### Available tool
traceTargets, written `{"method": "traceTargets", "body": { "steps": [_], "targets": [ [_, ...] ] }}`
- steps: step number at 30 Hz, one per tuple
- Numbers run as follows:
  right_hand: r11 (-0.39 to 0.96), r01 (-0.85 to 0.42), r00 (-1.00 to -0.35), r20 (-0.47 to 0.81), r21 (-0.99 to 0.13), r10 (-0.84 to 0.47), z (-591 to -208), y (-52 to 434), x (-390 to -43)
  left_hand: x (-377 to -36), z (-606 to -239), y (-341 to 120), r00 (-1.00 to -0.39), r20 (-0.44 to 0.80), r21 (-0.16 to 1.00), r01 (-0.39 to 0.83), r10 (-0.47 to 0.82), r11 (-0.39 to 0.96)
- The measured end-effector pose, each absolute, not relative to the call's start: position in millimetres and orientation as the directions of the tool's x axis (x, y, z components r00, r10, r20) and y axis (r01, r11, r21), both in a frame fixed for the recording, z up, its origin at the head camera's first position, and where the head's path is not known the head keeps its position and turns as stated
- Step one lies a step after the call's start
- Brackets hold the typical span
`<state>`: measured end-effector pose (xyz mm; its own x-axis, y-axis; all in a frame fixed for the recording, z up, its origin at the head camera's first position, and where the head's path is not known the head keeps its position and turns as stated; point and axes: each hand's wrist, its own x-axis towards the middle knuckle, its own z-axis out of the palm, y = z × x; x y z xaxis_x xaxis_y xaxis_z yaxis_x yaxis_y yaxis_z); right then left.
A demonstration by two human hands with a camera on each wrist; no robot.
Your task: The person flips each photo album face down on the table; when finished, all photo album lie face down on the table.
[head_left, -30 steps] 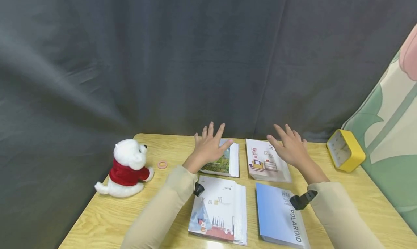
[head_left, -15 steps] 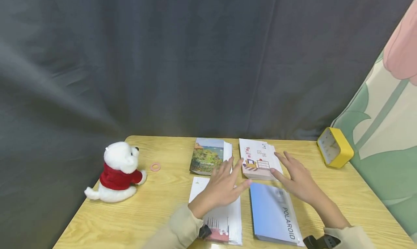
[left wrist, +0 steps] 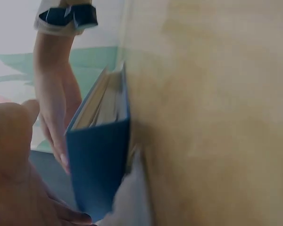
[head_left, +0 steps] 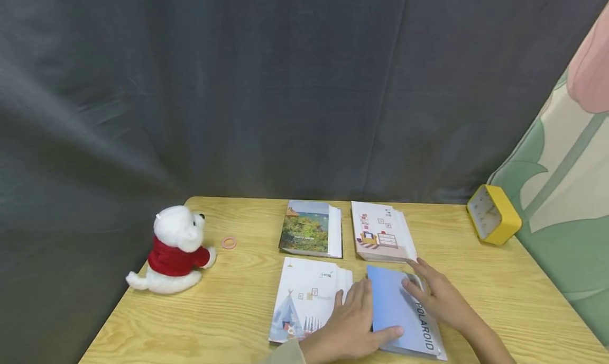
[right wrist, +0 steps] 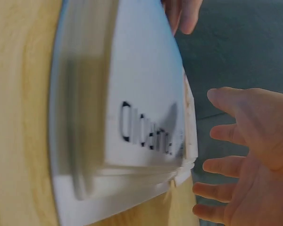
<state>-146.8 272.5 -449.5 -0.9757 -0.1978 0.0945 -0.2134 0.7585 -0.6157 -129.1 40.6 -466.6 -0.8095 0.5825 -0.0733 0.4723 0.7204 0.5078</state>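
fingers [right wrist: 221, 166] beside and above, blue polaroid book [head_left: 392, 312]

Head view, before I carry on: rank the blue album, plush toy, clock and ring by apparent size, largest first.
1. Blue album and plush toy: too close to rank, since the album is partly covered.
2. Clock.
3. Ring, by far the smallest.

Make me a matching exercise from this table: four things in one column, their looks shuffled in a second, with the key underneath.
1. clock
2. ring
3. plush toy
4. POLAROID album

A. white, red top
B. blue, near left hand and right hand
C. pink
D. yellow

Pairs: 1-D, 2-C, 3-A, 4-B
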Motion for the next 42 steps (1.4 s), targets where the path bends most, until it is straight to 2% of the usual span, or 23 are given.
{"method": "traceTargets", "body": {
  "steps": [4,9,15,19,21,28,33,36,42],
  "targets": [
    [0.765,-0.185,-0.981,0.066,-0.617,-0.184,-456.9,271.8,-145.4,-120.7,-474.2,43.8,-0.817,-0.078,0.543,0.446,0.572,0.711],
    [0.779,-0.144,-0.985,0.017,-0.611,-0.169,-461.4,267.9,-144.6,-118.1,-484.8,46.4,-0.841,-0.020,0.585,0.429,0.541,0.689],
    [0.793,-0.132,-0.986,0.000,-0.595,-0.164,-464.9,264.9,-146.5,-115.1,-487.1,48.8,-0.841,0.075,0.442,0.510,0.536,0.738],
    [0.806,-0.107,-0.991,-0.002,-0.582,-0.134,-467.3,262.9,-146.9,-113.8,-486.1,49.7,-0.841,0.091,0.417,0.519,0.533,0.747],
    [0.803,-0.105,-0.992,0.007,-0.587,-0.125,-468.4,261.1,-146.1,-113.8,-485.7,49.7,-0.839,0.091,0.447,0.516,0.536,0.731],
    [0.790,-0.124,-0.992,0.061,-0.601,-0.110,-469.4,255.1,-141.8,-113.8,-483.2,47.9,-0.824,0.123,0.679,0.477,0.553,0.559],
    [0.788,-0.084,-0.996,0.030,-0.610,-0.084,-467.8,253.9,-143.6,-117.1,-478.5,45.3,-0.823,0.101,0.791,0.407,0.560,0.456],
    [0.774,-0.065,-0.997,0.008,-0.630,-0.077,-467.6,254.0,-144.5,-118.4,-476.1,43.7,-0.816,0.081,0.828,0.375,0.573,0.417],
    [0.771,-0.074,-0.997,0.029,-0.633,-0.071,-468.3,253.7,-143.9,-120.2,-470.9,40.7,-0.810,0.066,0.825,0.373,0.582,0.425]
  ]
}}
